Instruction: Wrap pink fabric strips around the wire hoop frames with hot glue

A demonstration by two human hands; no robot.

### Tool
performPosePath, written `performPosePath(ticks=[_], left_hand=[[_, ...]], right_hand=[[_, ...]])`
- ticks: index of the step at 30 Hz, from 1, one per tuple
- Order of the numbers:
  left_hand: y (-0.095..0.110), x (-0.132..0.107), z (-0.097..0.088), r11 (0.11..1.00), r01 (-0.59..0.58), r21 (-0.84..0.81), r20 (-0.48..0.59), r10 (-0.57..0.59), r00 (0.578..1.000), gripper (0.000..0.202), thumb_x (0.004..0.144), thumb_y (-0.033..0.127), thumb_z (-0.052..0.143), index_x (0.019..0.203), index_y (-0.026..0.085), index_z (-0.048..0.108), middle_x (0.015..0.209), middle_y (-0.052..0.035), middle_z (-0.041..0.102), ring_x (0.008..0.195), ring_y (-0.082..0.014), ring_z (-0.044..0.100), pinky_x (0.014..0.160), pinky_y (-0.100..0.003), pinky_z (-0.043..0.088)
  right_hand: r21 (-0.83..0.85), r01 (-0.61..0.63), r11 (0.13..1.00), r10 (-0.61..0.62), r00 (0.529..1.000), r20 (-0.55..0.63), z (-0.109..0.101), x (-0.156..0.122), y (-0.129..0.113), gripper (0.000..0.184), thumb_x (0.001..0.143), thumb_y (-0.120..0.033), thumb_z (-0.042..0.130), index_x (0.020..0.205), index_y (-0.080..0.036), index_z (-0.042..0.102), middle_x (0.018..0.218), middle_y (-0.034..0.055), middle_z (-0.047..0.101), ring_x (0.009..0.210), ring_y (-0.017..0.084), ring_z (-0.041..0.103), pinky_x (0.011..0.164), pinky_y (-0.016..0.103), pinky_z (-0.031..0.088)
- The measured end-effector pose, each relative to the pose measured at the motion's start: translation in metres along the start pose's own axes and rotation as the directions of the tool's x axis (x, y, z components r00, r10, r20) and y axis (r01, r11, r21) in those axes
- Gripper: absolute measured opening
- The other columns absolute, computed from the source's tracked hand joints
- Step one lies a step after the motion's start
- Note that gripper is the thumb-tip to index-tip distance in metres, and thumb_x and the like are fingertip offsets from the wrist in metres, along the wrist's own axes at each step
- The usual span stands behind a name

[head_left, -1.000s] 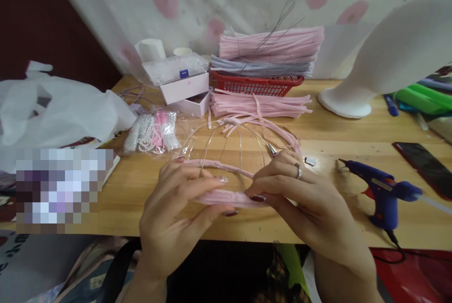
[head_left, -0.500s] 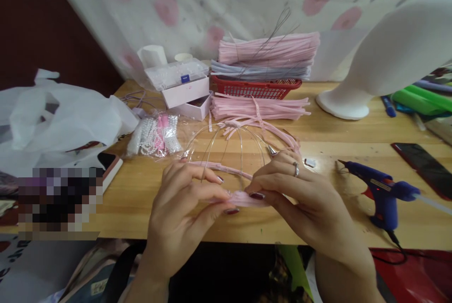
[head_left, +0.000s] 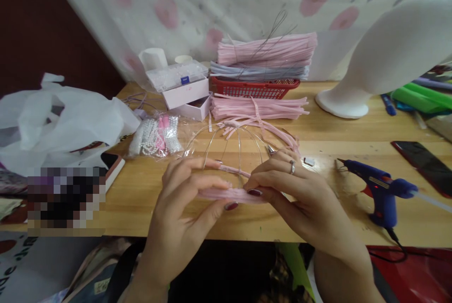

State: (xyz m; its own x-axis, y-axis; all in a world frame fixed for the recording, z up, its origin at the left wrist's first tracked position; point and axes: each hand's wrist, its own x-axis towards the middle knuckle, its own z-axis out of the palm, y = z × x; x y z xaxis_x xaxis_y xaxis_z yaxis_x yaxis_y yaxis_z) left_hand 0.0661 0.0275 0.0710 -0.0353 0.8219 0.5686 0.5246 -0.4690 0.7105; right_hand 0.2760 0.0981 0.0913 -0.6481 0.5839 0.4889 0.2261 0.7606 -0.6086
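Note:
My left hand (head_left: 187, 204) and my right hand (head_left: 300, 199) meet over the front of the wooden table (head_left: 141, 199). Both pinch a pink fuzzy band (head_left: 226, 194) that forms the near rim of a wire frame (head_left: 233, 145). Thumb and fingers of each hand are closed on the band, the right hand wearing a ring. The frame's thin wires arch away from me to a pink knot at the far side. Part of the band is hidden under my fingers.
A blue glue gun (head_left: 379, 190) lies at the right, a dark phone (head_left: 423, 166) beyond it. Pink pipe-cleaner stacks (head_left: 261, 105) and a red basket (head_left: 256, 87) stand behind. A bag of beads (head_left: 157, 136), white boxes (head_left: 183, 89), a plastic bag (head_left: 60, 119) and a white foam head (head_left: 381, 53) surround.
My hands have shifted slightly along the pink band, the left fingers spreading it out toward the left. The view moved a little; the other things stay put.

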Motion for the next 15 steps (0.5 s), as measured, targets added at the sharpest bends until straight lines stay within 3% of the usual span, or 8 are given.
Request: performPosePath(ticks=[4, 9, 12, 15], left_hand=[[0.006, 0.002, 0.000, 0.992, 0.115, -0.059, -0.024, -0.117, 0.993, 0.015, 0.085, 0.014, 0.077, 0.083, 0.029, 0.072, 0.128, -0.0026, 0.067, 0.132, -0.0266, 0.053, 0.115, -0.051, 0.036], [-0.001, 0.001, 0.001, 0.959, 0.182, -0.219, -0.056, -0.199, 0.979, 0.012, 0.086, 0.021, 0.078, 0.079, 0.031, 0.077, 0.130, -0.0004, 0.072, 0.141, -0.0256, 0.045, 0.119, -0.050, 0.031], [-0.008, 0.001, 0.000, 0.902, 0.226, -0.368, -0.075, -0.271, 0.960, 0.009, 0.085, 0.026, 0.079, 0.077, 0.029, 0.078, 0.132, -0.0012, 0.072, 0.138, -0.0262, 0.052, 0.119, -0.050, 0.033], [-0.013, 0.001, -0.003, 0.827, 0.239, -0.509, -0.143, -0.356, 0.924, 0.009, 0.087, 0.026, 0.078, 0.078, 0.028, 0.078, 0.134, -0.0003, 0.071, 0.136, -0.0239, 0.055, 0.118, -0.046, 0.036]], right_hand=[[-0.019, -0.002, 1.000, 0.002, 1.000, -0.015, 0.001, 0.001, -0.001, 0.017, 0.100, -0.007, 0.052, 0.101, -0.020, 0.064, 0.089, 0.0005, 0.068, 0.084, 0.015, 0.059, 0.080, 0.033, 0.043], [-0.134, 0.006, 0.991, -0.016, 0.997, -0.077, 0.003, 0.002, 0.000, 0.019, 0.099, -0.006, 0.053, 0.100, -0.023, 0.063, 0.090, 0.0010, 0.069, 0.099, 0.020, 0.054, 0.094, 0.037, 0.040], [-0.164, -0.004, 0.986, -0.014, 0.994, -0.107, 0.004, 0.002, 0.004, 0.020, 0.099, -0.007, 0.050, 0.100, -0.023, 0.061, 0.092, 0.0019, 0.069, 0.113, 0.022, 0.052, 0.107, 0.041, 0.036], [-0.123, -0.061, 0.991, 0.044, 0.990, -0.135, 0.006, 0.003, 0.011, 0.017, 0.101, -0.010, 0.048, 0.100, -0.023, 0.060, 0.096, 0.0031, 0.068, 0.113, 0.021, 0.058, 0.102, 0.039, 0.042]])
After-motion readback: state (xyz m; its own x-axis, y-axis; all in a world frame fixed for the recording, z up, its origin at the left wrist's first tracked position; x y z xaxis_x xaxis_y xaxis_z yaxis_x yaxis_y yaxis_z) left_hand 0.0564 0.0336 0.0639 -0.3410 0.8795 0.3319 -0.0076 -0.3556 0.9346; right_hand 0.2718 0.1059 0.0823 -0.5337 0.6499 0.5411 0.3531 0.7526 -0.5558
